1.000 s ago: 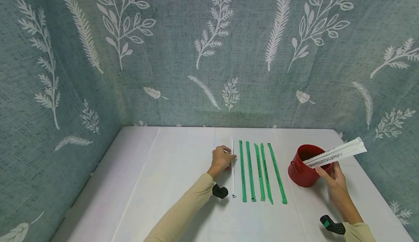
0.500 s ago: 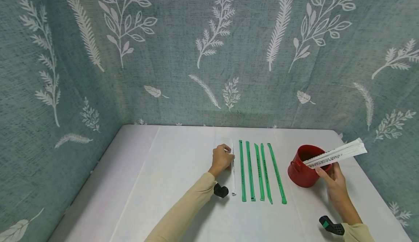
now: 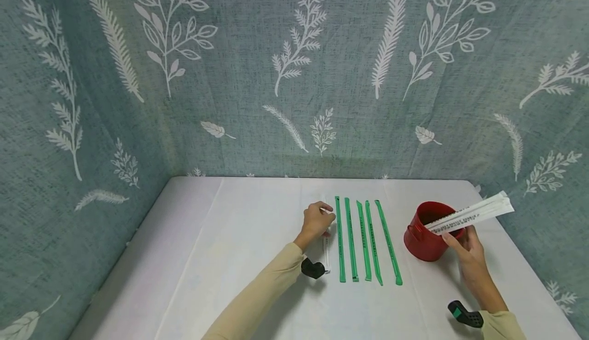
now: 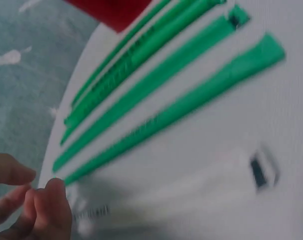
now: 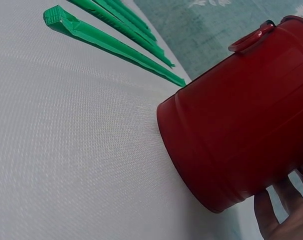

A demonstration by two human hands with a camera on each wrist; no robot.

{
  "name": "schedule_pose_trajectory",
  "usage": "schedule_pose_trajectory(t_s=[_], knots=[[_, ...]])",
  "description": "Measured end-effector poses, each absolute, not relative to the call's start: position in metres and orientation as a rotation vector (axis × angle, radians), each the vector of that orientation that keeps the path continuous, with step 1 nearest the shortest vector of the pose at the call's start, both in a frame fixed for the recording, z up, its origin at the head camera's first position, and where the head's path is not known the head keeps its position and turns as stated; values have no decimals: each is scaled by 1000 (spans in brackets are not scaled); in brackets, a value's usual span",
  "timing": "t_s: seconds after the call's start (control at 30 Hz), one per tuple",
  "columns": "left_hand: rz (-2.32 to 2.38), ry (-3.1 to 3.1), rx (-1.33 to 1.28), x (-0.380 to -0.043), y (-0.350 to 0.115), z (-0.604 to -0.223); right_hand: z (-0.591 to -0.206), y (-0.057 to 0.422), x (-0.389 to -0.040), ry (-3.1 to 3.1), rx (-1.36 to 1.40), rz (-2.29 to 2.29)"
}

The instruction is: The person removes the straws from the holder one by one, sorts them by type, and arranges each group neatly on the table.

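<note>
My left hand [image 3: 317, 220] hovers over a white paper-wrapped straw [image 3: 326, 253] that lies on the table. In the left wrist view the straw is blurred, and its far end runs behind the fingertips [image 4: 54, 200], which look loosely bent with nothing between them. Several green wrapped straws [image 3: 341, 248] lie in a row just right of it, roughly lengthwise. My right hand [image 3: 474, 263] grips a red bucket [image 3: 425, 248] at its right side, thumb near the rim. A bundle of white wrapped straws [image 3: 478, 214] leans out of the bucket to the right.
A white cloth covers the table [image 3: 239, 258]. Leaf-patterned green fabric [image 3: 248, 140] hangs behind it and along both sides. Black devices are worn at the left wrist [image 3: 313, 268] and the right wrist [image 3: 465, 314].
My left hand first touched the white straw and shifted it slightly; now its fingers have come off it and moved a little right. The right hand and bucket stay in place.
</note>
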State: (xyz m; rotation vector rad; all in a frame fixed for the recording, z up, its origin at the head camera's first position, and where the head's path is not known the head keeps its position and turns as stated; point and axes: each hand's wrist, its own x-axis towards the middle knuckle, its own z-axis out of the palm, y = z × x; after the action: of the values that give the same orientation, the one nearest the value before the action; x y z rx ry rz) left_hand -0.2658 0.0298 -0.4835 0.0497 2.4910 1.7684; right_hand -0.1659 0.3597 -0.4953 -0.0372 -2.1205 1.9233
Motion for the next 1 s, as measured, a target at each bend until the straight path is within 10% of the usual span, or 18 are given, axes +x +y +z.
schedule_pose_trajectory(t_s=[1.0], knots=[[2059, 2090, 408, -239, 105, -428, -496, 359, -165, -2102, -41, 1924]])
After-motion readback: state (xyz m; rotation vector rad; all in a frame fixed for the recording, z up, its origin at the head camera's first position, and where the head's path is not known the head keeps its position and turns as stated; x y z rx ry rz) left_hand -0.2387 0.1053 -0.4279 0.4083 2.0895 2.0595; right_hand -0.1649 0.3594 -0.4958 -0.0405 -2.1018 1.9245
